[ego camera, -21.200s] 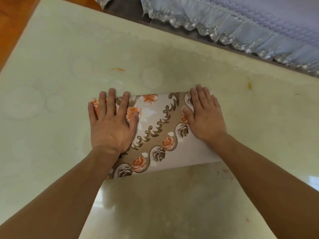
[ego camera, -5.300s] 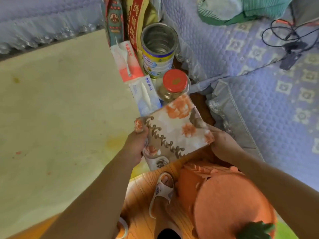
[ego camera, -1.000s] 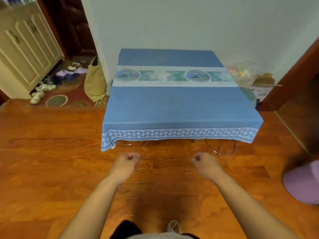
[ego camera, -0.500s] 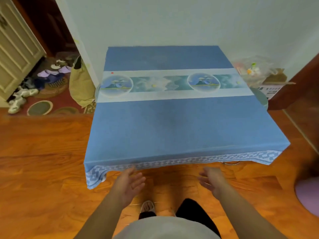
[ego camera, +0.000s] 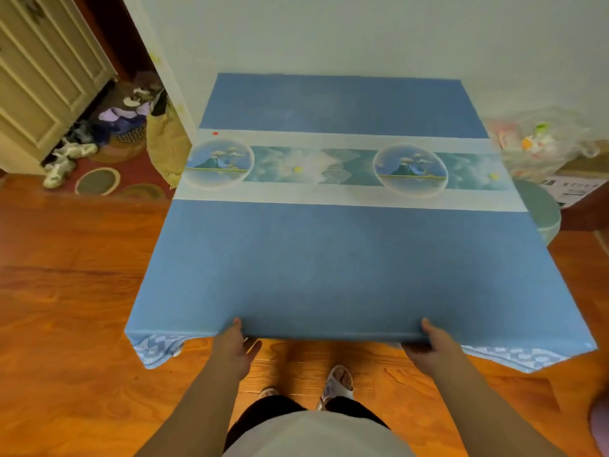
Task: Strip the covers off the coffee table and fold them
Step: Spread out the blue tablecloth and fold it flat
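Now | blue cover (ego camera: 346, 265) spread flat, frame centre, far edge at the wall | your left hand (ego camera: 234, 346) and right hand (ego camera: 431, 347) pinch its near hem, thumbs on top, set wide apart, likely so it lifts evenly.

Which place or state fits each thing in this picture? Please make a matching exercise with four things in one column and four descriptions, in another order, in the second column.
Things:
1. blue cover
2. left hand
3. yellow bag
4. red dot

Descriptions:
A. leans by the wall, left of the table
B. on the pale band, near its left end
C. spread flat over the table
D. holds the near edge of the cover, thumb on top

Pairs: 1-C, 2-D, 3-A, 4-B
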{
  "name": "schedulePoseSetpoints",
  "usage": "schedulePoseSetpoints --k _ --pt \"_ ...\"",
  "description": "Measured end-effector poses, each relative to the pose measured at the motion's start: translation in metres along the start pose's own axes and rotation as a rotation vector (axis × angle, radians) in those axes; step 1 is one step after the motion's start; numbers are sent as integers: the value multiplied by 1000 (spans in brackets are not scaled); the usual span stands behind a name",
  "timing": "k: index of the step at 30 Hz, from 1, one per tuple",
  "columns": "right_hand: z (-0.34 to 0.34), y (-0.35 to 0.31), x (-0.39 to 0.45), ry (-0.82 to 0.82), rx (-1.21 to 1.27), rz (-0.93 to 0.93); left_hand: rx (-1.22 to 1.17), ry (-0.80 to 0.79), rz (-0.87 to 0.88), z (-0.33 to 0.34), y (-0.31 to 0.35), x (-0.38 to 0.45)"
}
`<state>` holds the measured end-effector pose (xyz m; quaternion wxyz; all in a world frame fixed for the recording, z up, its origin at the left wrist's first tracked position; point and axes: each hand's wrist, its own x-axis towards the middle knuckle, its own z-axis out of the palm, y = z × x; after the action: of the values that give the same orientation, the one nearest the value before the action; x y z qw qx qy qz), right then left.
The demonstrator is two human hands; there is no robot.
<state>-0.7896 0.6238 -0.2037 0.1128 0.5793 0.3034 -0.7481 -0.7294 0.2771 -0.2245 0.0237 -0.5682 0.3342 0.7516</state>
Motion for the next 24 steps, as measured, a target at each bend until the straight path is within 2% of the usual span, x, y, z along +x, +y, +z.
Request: schedulePoseSetpoints --k 4,14,24 --pt "-11 -5 9 -84 34 15 -147 36 -8 8 0 14" --pt "-29 13 2 -125 56 -138 -173 57 7 -5 0 9" --pt "-80 80 -32 -68 56 -108 -117 15 -19 -81 -14 -10"
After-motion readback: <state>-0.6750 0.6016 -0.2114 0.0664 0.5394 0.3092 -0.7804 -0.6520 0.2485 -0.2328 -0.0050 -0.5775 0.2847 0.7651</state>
